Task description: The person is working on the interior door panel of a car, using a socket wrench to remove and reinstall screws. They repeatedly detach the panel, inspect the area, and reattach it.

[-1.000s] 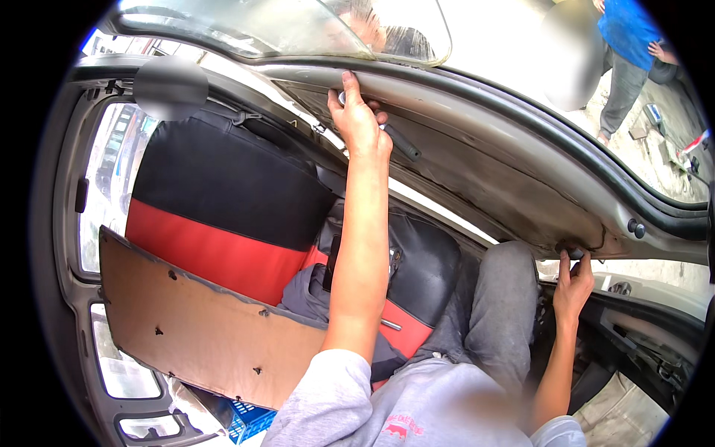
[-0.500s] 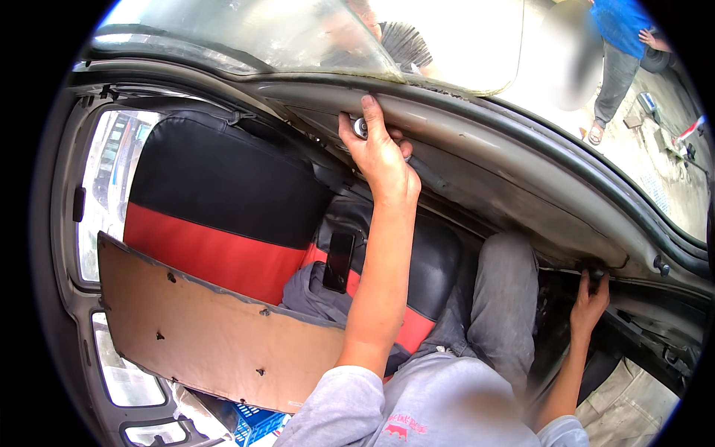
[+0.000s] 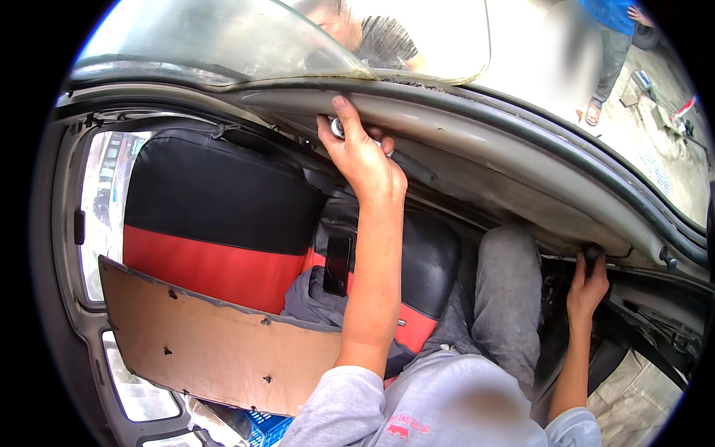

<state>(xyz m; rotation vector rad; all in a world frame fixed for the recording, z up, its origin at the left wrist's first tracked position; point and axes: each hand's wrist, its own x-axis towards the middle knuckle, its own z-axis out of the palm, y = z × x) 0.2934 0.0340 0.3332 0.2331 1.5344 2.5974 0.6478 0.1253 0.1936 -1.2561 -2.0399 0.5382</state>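
Note:
My left hand (image 3: 363, 160) is closed around a ratchet wrench (image 3: 414, 167), held up against the grey metal panel (image 3: 491, 175) of the vehicle. The wrench's round silver head shows between thumb and forefinger, and its dark handle slants down to the right behind my hand. What the head meets is hidden. Farther right, the fingers of my right hand (image 3: 587, 289) reach up to a small dark round piece (image 3: 592, 254) at the panel's lower edge. Thumb and fingertips close about it; its kind is unclear.
A black and red seat (image 3: 216, 208) lies left, with a phone (image 3: 337, 264) on dark cloth beside it. A brown trim board (image 3: 216, 335) with black clips leans across the lower left, above a blue crate (image 3: 267, 428). Outside stand two people, one close behind the window glass (image 3: 201, 37).
The view has shifted slightly. My left hand stays at the panel with the ratchet wrench, and my right hand keeps its place. The person outside the glass shows more of their head and shoulder.

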